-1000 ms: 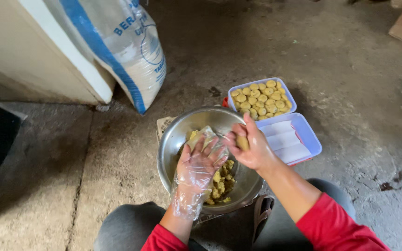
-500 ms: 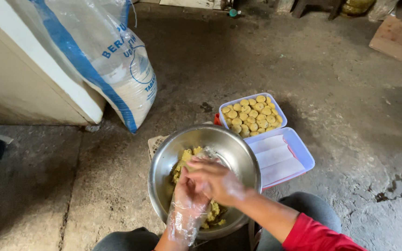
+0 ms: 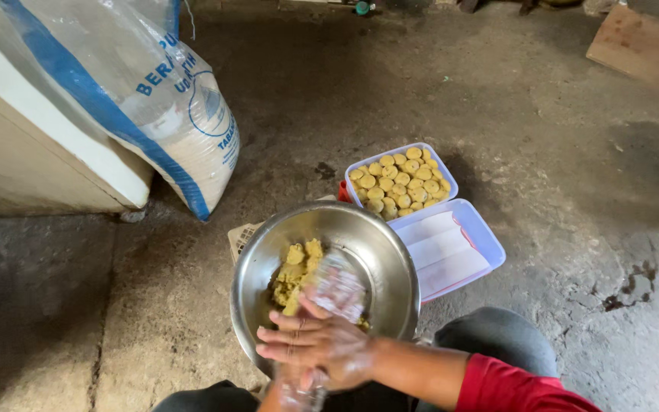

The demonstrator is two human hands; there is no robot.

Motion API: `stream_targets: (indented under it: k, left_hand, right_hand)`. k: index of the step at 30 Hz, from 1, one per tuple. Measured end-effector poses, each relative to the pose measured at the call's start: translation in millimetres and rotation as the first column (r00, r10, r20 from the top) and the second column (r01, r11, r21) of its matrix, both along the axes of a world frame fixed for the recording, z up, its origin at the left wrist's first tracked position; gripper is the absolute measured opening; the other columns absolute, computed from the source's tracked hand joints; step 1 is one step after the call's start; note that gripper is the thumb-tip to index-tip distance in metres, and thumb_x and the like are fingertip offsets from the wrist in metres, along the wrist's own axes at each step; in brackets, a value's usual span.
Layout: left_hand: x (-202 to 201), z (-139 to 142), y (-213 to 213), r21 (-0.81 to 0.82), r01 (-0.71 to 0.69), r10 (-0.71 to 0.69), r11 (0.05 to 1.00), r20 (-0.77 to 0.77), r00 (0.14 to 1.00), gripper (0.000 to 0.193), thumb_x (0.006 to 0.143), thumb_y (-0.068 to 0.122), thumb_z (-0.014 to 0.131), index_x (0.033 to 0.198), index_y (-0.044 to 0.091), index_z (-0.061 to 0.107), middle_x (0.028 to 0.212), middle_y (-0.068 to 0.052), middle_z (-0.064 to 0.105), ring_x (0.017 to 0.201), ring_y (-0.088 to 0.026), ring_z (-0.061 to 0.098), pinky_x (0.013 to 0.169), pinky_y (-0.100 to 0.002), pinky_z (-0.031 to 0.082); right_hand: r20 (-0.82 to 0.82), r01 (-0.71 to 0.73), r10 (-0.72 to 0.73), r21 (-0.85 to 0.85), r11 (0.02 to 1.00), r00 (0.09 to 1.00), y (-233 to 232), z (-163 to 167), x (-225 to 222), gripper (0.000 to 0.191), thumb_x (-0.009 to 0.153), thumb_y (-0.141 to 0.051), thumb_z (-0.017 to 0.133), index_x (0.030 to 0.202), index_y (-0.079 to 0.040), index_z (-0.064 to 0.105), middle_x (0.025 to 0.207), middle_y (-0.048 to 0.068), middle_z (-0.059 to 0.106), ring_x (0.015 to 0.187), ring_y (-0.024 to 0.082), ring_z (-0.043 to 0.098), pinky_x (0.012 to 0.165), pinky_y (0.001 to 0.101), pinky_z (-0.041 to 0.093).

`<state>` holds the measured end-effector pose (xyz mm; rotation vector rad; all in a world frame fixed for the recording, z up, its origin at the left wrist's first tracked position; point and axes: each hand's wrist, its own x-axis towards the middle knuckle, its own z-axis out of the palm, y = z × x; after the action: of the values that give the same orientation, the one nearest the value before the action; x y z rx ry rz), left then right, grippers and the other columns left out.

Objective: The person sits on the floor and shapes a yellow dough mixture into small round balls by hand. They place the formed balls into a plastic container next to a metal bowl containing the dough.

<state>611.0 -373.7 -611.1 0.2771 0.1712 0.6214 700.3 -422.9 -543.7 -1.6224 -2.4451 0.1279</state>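
Observation:
A steel bowl (image 3: 390, 252) sits on the floor between my knees, holding crumbly yellow dough (image 3: 295, 275). My right hand (image 3: 318, 343), bare and with a red sleeve, lies palm down over the bowl's near rim with straight fingers pointing left. It presses flat on my left hand (image 3: 339, 291), which wears a crinkled clear plastic glove and is mostly hidden underneath. Whether any dough lies between the palms is hidden. Beyond the bowl stands a pale blue-rimmed box (image 3: 454, 185) filled with several round yellow dough balls (image 3: 398, 179).
A second blue-rimmed tray (image 3: 491, 246) lined with white paper lies right of the bowl. A big white and blue sack (image 3: 162, 122) leans on a cream cabinet (image 3: 40, 168) at far left. A wooden board (image 3: 642, 46) lies at far right. The floor is rough concrete.
My right hand has come back from the bowl's far right side to the near rim and now lies flat on the gloved left hand. The view has tilted slightly.

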Motion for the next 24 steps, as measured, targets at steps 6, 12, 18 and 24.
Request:
stream_targets:
  k: [6,12,18,24]
  left_hand:
    - [0,-12,-2,-0.079,-0.048,0.039,0.996,-0.114,0.993,0.078,0.096,0.062,0.043,0.158,0.016,0.033,0.16,-0.015,0.043,0.144,-0.031,0.047,0.117,-0.046,0.044]
    - [-1,-11,-17,-0.005,-0.031,0.031,0.999,-0.011,0.999,0.078,0.094,0.062,0.042,0.158,0.019,0.033,0.159,-0.011,0.044,0.144,-0.029,0.049,0.117,-0.043,0.045]
    - [-2,-22,-10,-0.009,-0.091,0.091,0.996,0.072,0.993,0.077,0.092,0.063,0.042,0.157,0.022,0.032,0.159,-0.007,0.046,0.144,-0.027,0.05,0.117,-0.04,0.046]
    - [5,-27,-15,0.067,0.046,-0.053,0.997,0.114,0.992,0.065,0.108,0.04,0.047,0.156,0.005,0.022,0.157,-0.02,0.036,0.148,-0.034,0.036,0.125,-0.05,0.034]
  right_hand:
    - [-0.114,0.139,-0.136,0.017,0.99,0.984,6,-10,11,0.079,0.094,-0.046,0.056,0.158,-0.014,0.022,0.165,0.021,0.026,0.153,0.036,0.014,0.119,0.0555,-0.007]
    - [-0.363,0.135,-0.131,-0.016,0.991,0.923,0,-22,6,0.069,0.095,-0.038,0.048,0.161,-0.024,0.032,0.17,-0.001,0.028,0.159,0.018,0.025,0.133,0.0557,-0.002]
    - [-0.283,0.022,-0.004,0.06,0.998,0.959,-1,-21,-1,0.071,0.097,-0.039,0.057,0.158,-0.017,0.028,0.165,0.015,0.026,0.152,0.034,0.018,0.12,0.0629,-0.005]
    - [-0.088,0.219,-0.212,0.085,0.972,0.973,5,-10,11,0.068,0.094,-0.03,0.058,0.157,-0.035,0.034,0.17,0.005,0.02,0.158,0.023,0.01,0.126,0.0585,-0.007]
